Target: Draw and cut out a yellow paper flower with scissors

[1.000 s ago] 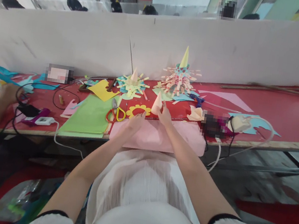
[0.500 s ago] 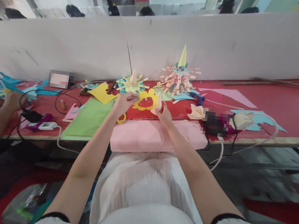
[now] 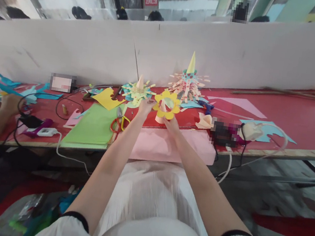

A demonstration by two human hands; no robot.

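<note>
A yellow flower-shaped paper ring [image 3: 172, 115] is pinched at its left edge by my left hand [image 3: 146, 107], whose fingers are closed. Behind and below it, a pale peach paper cone [image 3: 159, 119] shows, its upper part visible through the ring's hole. Whether the ring goes right around the cone is hard to make out. My right hand [image 3: 172, 125] is closed at the cone's base, just under the ring; its fingertips are partly hidden. Beneath both forearms lies a pink paper sheet [image 3: 153, 145]. Red-and-yellow-handled scissors [image 3: 117, 124] rest left of my left forearm.
Two layered paper cone pieces, one short [image 3: 140, 86] and one tall [image 3: 190, 75], stand at the back. Green sheets [image 3: 91, 127] lie left, a blue glue gun [image 3: 207, 107] right. Cables [image 3: 229, 160] hang over the edge. A co-worker's hands [image 3: 12, 102] are far left.
My left hand has carried the yellow ring rightward to the cone in my right hand, so the two now overlap. The scissors have come into fuller view.
</note>
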